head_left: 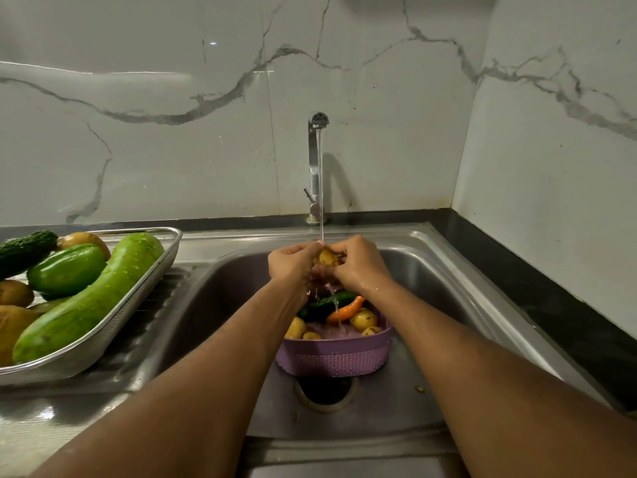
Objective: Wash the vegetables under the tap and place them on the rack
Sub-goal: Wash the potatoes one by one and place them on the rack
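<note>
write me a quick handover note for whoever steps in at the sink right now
Left hand and right hand: both grip one potato under the running tap.
Done: rack on the drainboard at left already holds a long green gourd, a green pepper, a dark cucumber and several potatoes.
Left: finish rinsing the potato in hand and put it on the rack. The purple basket in the sink still holds a cucumber, an orange carrot and several small potatoes to wash.
</note>
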Demonstrator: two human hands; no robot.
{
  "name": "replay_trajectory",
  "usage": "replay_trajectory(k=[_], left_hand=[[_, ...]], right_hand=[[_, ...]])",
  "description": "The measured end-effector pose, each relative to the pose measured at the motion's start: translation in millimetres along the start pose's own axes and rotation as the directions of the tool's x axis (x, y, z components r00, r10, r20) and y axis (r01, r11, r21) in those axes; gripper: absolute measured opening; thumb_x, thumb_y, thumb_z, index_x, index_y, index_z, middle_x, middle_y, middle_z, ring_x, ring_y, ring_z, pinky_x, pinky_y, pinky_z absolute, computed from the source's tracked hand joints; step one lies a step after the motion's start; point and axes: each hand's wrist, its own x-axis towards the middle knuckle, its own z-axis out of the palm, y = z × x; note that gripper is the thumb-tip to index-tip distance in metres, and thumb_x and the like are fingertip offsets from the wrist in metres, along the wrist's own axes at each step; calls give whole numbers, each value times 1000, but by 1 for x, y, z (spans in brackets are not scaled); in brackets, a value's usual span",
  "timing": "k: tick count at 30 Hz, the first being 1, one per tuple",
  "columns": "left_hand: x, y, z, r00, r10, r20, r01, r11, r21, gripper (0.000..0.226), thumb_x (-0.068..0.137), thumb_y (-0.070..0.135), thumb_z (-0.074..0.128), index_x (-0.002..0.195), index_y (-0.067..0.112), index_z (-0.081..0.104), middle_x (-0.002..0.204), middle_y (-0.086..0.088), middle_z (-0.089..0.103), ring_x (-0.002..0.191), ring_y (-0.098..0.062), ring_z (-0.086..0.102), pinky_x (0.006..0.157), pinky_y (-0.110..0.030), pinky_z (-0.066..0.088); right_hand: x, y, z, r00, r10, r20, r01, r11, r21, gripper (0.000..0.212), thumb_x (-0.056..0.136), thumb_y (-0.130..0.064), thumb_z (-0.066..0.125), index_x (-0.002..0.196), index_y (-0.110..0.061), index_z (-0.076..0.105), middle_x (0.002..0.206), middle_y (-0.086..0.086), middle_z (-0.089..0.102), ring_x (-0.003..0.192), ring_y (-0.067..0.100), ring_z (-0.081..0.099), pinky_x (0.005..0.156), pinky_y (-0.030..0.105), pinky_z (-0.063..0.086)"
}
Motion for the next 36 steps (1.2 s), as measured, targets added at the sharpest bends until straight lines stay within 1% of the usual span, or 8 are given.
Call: replay_trajectory(k=[7, 14, 18, 20, 25, 28, 32, 36], left_hand=[[1, 2, -6, 999, 49, 23, -49, 999, 9, 23, 93, 35, 74, 98, 13, 78, 92, -10, 78, 85, -23, 77, 79, -42, 65], [-3, -3, -4, 967, 108, 233, -133, 987, 94, 24, 107, 20, 53, 122, 15, 69, 105, -12, 75, 95, -24, 75, 85, -43, 64], [-2, -14, -2, 897, 307, 318, -430, 775, 463, 35, 110, 35, 42, 135, 20, 63, 116, -4, 72, 108, -19, 68, 99, -43, 56], [-5, -15, -1, 877, 317, 361, -465, 749, 471, 40, 110, 44, 34, 138, 25, 56, 120, -3, 69, 110, -19, 66, 101, -45, 54], [-8, -17, 3, 842, 316, 437, -486, 795, 363, 43, 107, 57, 27, 136, 27, 40, 124, -10, 64, 113, -29, 65, 100, -54, 54], [-7, -17, 2, 822, 294, 487, -469, 836, 286, 39, 110, 47, 30, 135, 18, 38, 121, -9, 61, 111, -24, 65, 98, -45, 56], [-3, -17, 2, 833, 309, 459, -463, 844, 272, 36, 112, 38, 28, 126, 10, 45, 105, -6, 59, 95, -18, 62, 81, -29, 53], [-1, -14, 8, 884, 294, 362, -405, 869, 283, 40, 113, 36, 28, 118, 7, 55, 97, -9, 61, 88, -20, 60, 85, -40, 56]], right_hand=[[-5, -7, 5, 997, -52, -55, 51, 999, -19, 32, 90, -35, 78, 120, -23, 74, 93, -7, 73, 80, 4, 64, 77, 30, 58], [1, -10, 4, 967, 229, 107, -253, 896, 364, 31, 111, -35, 43, 138, -25, 52, 88, 10, 66, 67, 24, 69, 64, 40, 64], [3, -10, 12, 950, 306, 59, -306, 882, 358, 32, 111, -38, 35, 124, -19, 57, 89, 6, 61, 71, 17, 60, 57, 30, 52], [6, -8, 18, 925, 379, -3, -352, 862, 364, 42, 110, -44, 34, 113, -15, 64, 79, 5, 63, 67, 18, 61, 56, 30, 49], [16, -16, 26, 804, 592, 56, -505, 631, 588, 61, 108, -57, 30, 116, -7, 65, 97, 10, 69, 93, 24, 66, 81, 38, 55], [12, -22, 31, 727, 659, 190, -575, 434, 693, 67, 106, -63, 30, 101, -5, 65, 82, 11, 66, 75, 22, 64, 56, 32, 46], [8, -27, 26, 715, 672, 195, -616, 472, 631, 65, 107, -59, 25, 83, -9, 60, 60, 7, 56, 46, 16, 48, 37, 21, 36], [6, -28, 19, 719, 656, 229, -633, 484, 604, 65, 109, -55, 24, 74, -10, 55, 45, 4, 47, 37, 14, 41, 32, 18, 32]])
